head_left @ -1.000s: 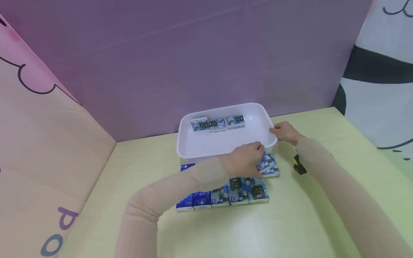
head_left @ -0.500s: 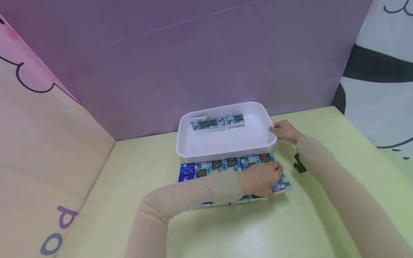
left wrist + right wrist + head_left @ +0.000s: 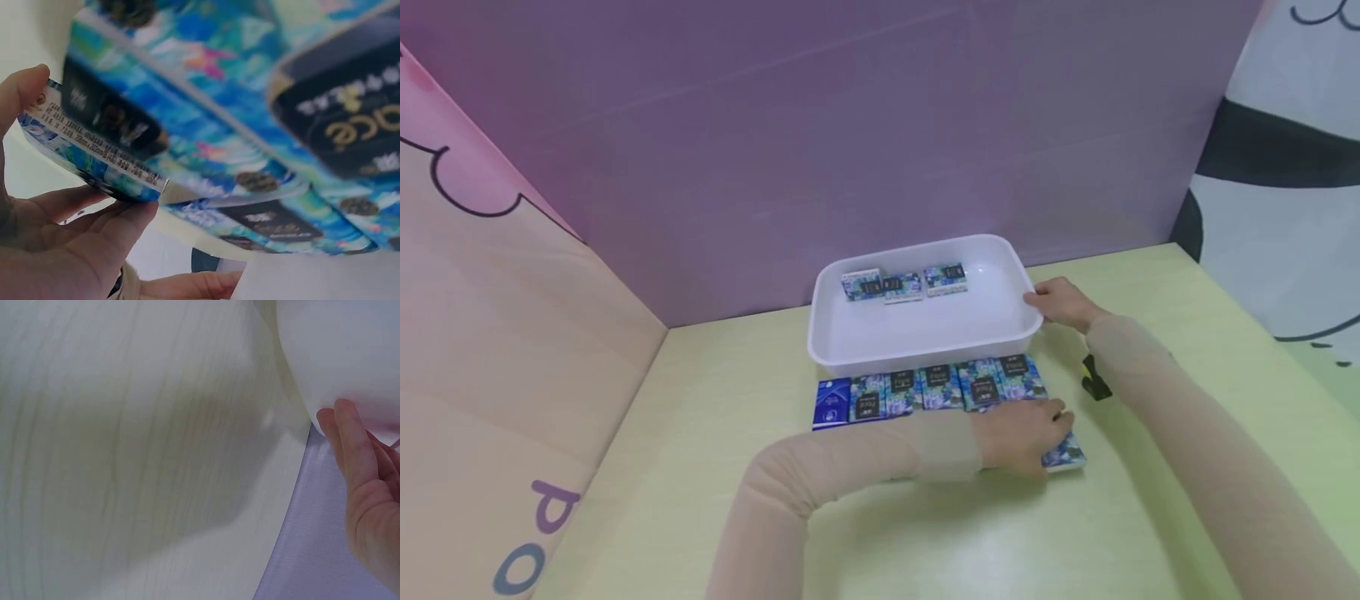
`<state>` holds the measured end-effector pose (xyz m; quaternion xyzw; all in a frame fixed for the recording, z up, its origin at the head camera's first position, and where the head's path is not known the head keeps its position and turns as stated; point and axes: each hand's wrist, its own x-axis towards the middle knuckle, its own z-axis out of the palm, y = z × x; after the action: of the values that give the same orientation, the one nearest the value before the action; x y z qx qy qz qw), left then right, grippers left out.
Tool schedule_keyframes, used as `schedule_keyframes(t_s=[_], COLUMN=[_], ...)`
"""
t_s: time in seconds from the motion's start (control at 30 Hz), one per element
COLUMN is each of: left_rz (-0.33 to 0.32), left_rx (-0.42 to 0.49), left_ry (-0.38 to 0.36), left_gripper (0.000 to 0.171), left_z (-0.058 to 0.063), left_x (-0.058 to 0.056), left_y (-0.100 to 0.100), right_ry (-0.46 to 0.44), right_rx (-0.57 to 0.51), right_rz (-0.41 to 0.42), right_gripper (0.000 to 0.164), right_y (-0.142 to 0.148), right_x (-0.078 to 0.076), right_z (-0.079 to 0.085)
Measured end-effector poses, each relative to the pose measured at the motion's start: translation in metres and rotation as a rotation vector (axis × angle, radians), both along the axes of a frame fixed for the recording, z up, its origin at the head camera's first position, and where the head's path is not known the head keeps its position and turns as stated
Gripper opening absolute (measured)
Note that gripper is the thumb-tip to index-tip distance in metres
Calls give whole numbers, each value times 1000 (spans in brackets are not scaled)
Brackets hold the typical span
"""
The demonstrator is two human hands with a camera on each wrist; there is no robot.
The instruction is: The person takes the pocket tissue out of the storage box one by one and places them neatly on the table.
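My left hand [image 3: 1018, 437] pinches a blue floral tissue pack [image 3: 94, 153] between thumb and fingers. It is at the right end of the front row of packs, where my hand and sleeve cover most of that row. Behind it runs a row of similar tissue packs [image 3: 940, 387], several floral ones and a plain dark blue one [image 3: 831, 402] at the left end. My right hand [image 3: 1063, 304] grips the right rim of a white tray [image 3: 925, 360]. In the right wrist view, its fingers [image 3: 356, 434] lie along the tray wall.
Inside the tray, three floral tissue packs [image 3: 902, 287] rest near the far wall. A small black object with a yellow part [image 3: 1096, 379] lies on the table under my right forearm. Behind the tray rises a purple partition [image 3: 775, 167]; a printed panel [image 3: 490, 375] stands left.
My left hand has moved toward me and to the right with a tissue pack, from beside the tray's near edge to the front row. My right hand stays on the tray rim.
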<state>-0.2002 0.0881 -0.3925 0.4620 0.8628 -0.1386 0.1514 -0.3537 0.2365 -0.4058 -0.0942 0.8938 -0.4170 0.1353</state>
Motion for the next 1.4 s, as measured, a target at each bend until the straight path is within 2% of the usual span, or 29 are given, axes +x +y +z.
schedule_keyframes(t_s=[0.1,0.37,0.67,0.77,0.9,1.13,1.4], left_rz=[10,-66,2,-2,-25,1,-14], left_rx=[-24,-75,-161,-176,-180,-161,-145], left_ry=[-1,90,126,141,175,209,251], left_gripper=[84,79,76,72,65,61,57], left_z=[-3,-7,-16,-16,-15,-15,-16], left_x=[1,5,14,16,19,21,21], left_y=[-1,-8,-9,-10,-11,-11,-12], right_ry=[-2,-28,-16,-11,-16,-31,-35], right_rx=[1,11,11,12,16,8,2], right_rz=[0,-11,-7,-5,-10,-11,-9], right_gripper=[43,45,43,44,44,45,47], right_y=[0,0,-1,-1,-1,0,0], right_x=[-1,1,0,0,0,0,-1], right_z=[-2,0,0,0,0,1,-1])
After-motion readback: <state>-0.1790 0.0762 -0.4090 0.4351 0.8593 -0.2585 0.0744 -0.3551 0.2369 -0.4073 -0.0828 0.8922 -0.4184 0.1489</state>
